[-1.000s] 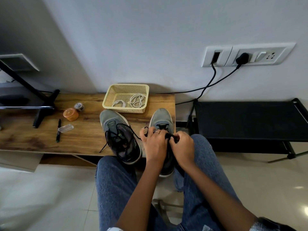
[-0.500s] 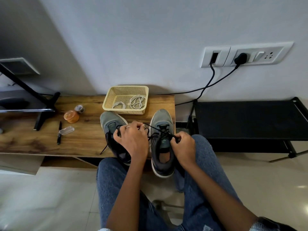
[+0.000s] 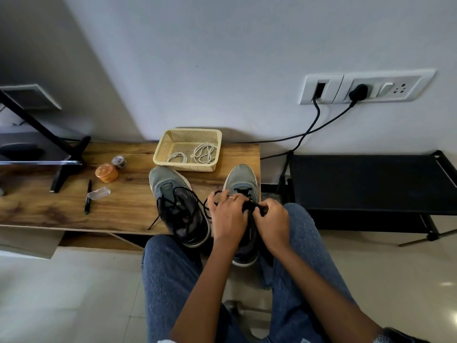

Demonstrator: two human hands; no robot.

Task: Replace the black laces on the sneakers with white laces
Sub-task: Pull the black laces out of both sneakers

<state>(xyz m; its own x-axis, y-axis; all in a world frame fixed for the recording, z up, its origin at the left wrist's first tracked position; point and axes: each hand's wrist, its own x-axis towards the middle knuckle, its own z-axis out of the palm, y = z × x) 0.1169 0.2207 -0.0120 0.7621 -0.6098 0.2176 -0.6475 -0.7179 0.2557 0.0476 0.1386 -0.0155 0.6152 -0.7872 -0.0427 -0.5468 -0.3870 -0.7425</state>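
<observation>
Two grey sneakers stand on a low wooden table (image 3: pixel 123 206), toes to the wall. The left sneaker (image 3: pixel 176 201) has its black lace (image 3: pixel 195 196) loose, trailing over the table edge. Over the right sneaker (image 3: pixel 241 179), my left hand (image 3: pixel 227 216) and my right hand (image 3: pixel 270 220) both pinch its black lace (image 3: pixel 249 206) above the tongue. Their fingers cover most of the lacing. White laces (image 3: pixel 204 153) lie coiled in a cream basket (image 3: pixel 168 144) behind the shoes.
An orange lidded pot (image 3: pixel 106 172), a small roll (image 3: pixel 119 161), a clear case (image 3: pixel 99 193) and a black pen (image 3: pixel 88 196) lie left of the shoes. A black stand leg (image 3: pixel 65 167) rests at far left. Right stands a black rack (image 3: pixel 366 181), with cables (image 3: pixel 319 125) from wall sockets.
My left hand swung out over the left sneaker half a second ago and has come back to the right sneaker's lace. My right hand stayed put.
</observation>
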